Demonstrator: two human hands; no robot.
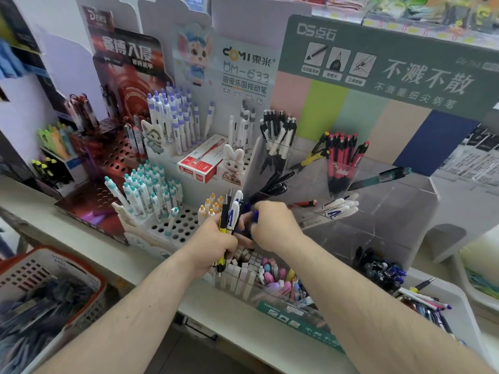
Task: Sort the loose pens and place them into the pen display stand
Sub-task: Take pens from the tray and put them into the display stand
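Observation:
My left hand (216,238) grips a bundle of loose pens (229,211), white-and-blue, yellow and black ones, held upright in front of the stand. My right hand (272,225) meets it from the right and pinches a dark blue pen (255,215) in the bundle. Behind them stands the clear acrylic pen display stand (378,211). Its compartments hold black-and-white pens (278,139), red pens (343,155), black pens (275,184) and white-and-blue pens (341,207). A green pen (383,178) lies across one divider.
A white perforated stand (178,228) with teal and purple pens is at left, with a red pen box (199,163) on it. A red-rimmed basket (51,287) sits lower left. A white tray (442,298) with loose pens is at right. Pastel pens (272,276) fill a front bin.

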